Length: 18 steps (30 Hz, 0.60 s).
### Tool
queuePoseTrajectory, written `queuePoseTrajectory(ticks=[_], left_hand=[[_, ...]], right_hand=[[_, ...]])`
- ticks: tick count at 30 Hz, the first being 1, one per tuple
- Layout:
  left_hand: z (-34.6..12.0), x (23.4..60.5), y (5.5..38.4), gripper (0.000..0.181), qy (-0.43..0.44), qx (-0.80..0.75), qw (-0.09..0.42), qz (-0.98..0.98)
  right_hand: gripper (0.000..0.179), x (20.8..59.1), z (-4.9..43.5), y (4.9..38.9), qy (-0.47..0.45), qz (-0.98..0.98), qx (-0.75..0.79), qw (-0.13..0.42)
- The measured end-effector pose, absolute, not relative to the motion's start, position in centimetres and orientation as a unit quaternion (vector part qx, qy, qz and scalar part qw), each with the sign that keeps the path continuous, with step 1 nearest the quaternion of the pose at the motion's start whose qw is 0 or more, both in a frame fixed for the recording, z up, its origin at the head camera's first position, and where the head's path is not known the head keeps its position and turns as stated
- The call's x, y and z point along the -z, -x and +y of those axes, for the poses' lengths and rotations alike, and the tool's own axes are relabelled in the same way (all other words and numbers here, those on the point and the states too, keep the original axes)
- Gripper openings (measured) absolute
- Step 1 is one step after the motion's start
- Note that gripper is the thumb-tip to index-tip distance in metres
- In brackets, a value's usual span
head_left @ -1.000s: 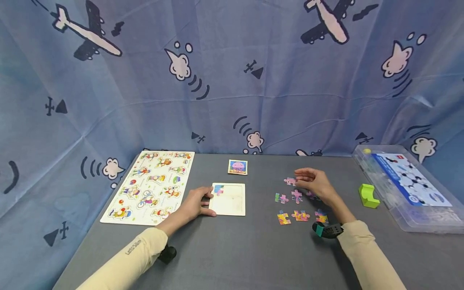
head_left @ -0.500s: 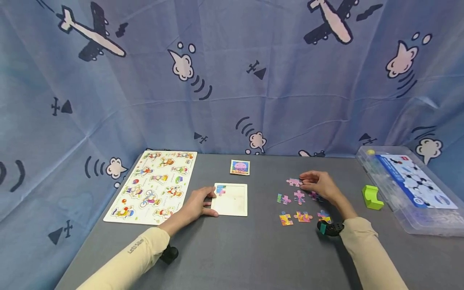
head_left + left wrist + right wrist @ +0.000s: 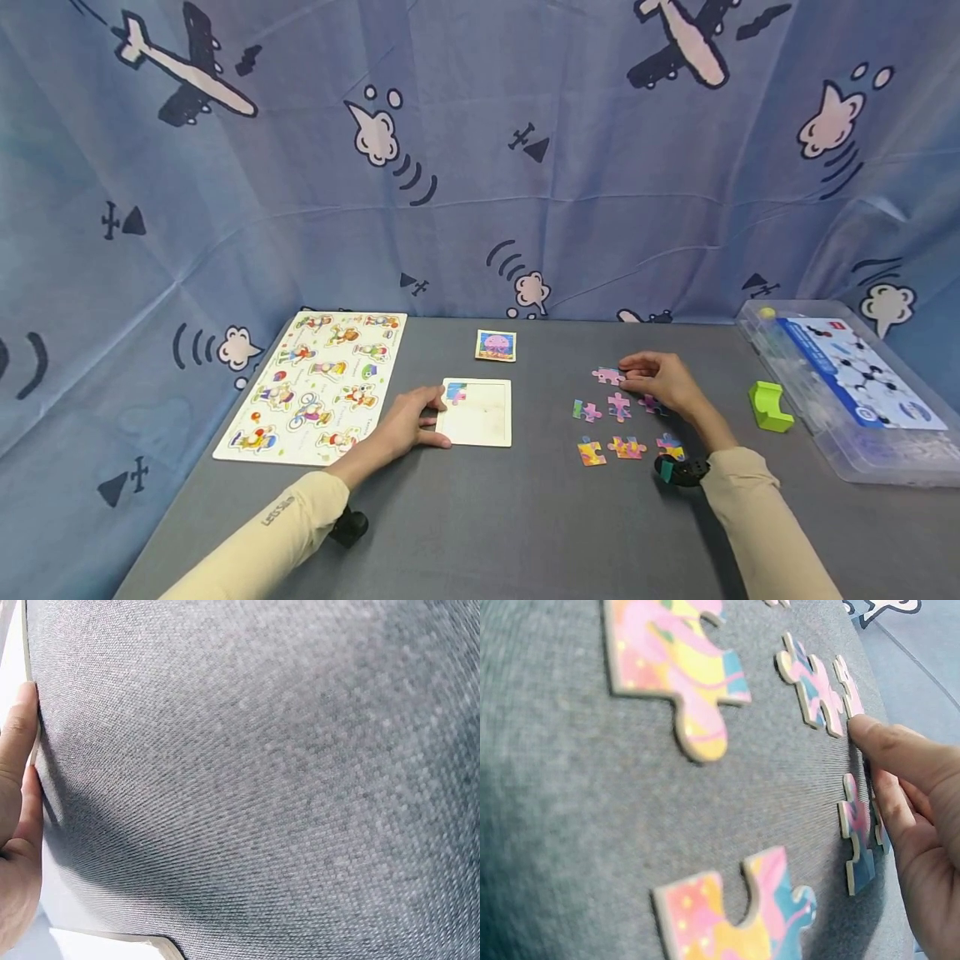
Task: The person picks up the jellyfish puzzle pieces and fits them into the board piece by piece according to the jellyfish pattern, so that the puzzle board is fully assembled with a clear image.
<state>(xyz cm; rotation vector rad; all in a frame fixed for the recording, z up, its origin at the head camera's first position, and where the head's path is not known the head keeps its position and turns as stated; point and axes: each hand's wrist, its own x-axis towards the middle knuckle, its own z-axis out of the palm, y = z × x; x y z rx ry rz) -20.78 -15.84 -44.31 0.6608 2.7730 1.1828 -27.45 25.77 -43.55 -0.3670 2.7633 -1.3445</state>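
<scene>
In the head view, my left hand [image 3: 408, 421] touches the left edge of a square white puzzle tray [image 3: 480, 425]. One blue and pink jigsaw piece [image 3: 456, 392] lies in its upper left corner. The left wrist view shows two straight digits of this hand [image 3: 19, 802] against the tray's edge. My right hand [image 3: 660, 379] is over the loose pieces, fingertips by a pink jigsaw piece [image 3: 607, 377]. The right wrist view has a fingertip at that pink piece [image 3: 847, 686]; whether it is pinched does not show. Another piece [image 3: 880, 829] is partly hidden behind the fingers.
Several more pieces, including a yellow one [image 3: 591, 452], lie flat in rows. A picture card [image 3: 496, 345] lies beyond the tray. On the left is a cartoon figure board [image 3: 315, 387]; on the right are a green block [image 3: 768, 407] and a clear plastic case [image 3: 847, 454].
The head view has shifted slightly, so everything sits a little farther right. Both hands stay in nearly the same places beside the tray and the pink piece.
</scene>
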Motion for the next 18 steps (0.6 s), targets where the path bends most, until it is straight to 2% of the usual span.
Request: queuePoseTrajectory(ticks=[5, 11, 18], left_hand=[[-15.87, 44.33, 20.84, 0.065, -0.217, -0.377, 0.023, 0.900], [-15.93, 44.32, 20.81, 0.077, -0.216, -0.384, 0.028, 0.897], [-15.85, 44.37, 20.85, 0.046, -0.220, -0.384, 0.016, 0.897]], right_hand=[[0.033, 43.76, 25.84, 27.61, 0.114, 0.890, 0.440, 0.025], [0.033, 43.97, 25.96, 27.64, 0.118, 0.885, 0.450, 0.021], [0.028, 44.20, 26.07, 27.63, 0.122, 0.893, 0.432, 0.008]])
